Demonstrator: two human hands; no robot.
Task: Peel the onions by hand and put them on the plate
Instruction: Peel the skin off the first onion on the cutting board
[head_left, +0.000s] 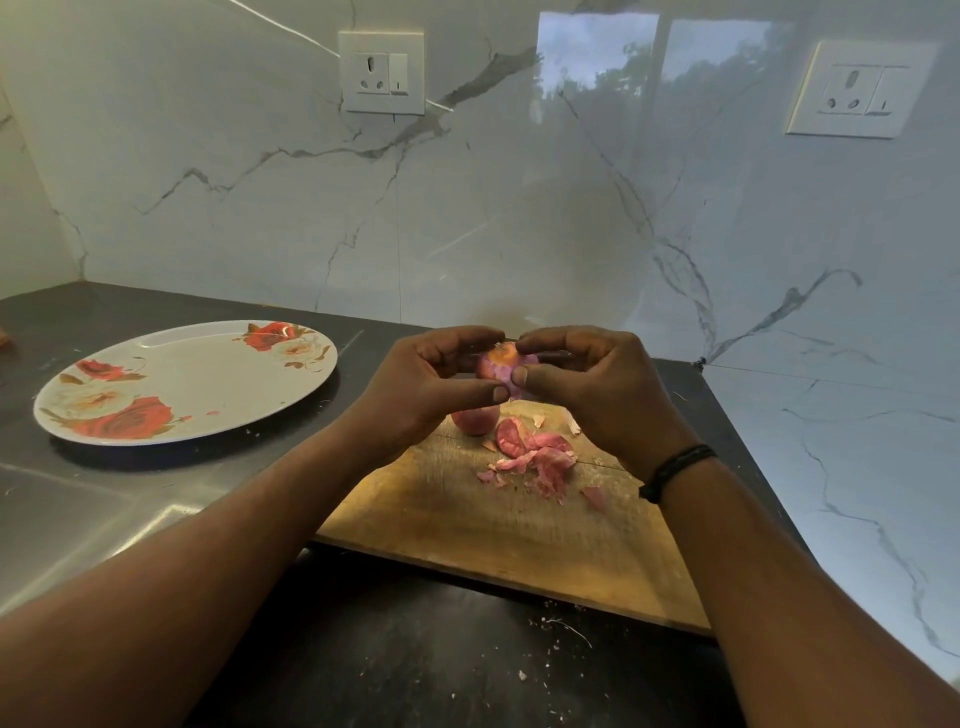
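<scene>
Above the black counter (363, 649), left hand (415, 384) and right hand (587, 384) grip pinches an onion (500, 364).

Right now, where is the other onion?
Head view: the other onion sits on the board's far edge, just below the left hand, beside the peels.

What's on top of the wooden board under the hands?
On the cutting board lie a pile of pink onion skins and another onion, partly hidden by the left hand. Whatever lies under the skins cannot be seen.
</scene>
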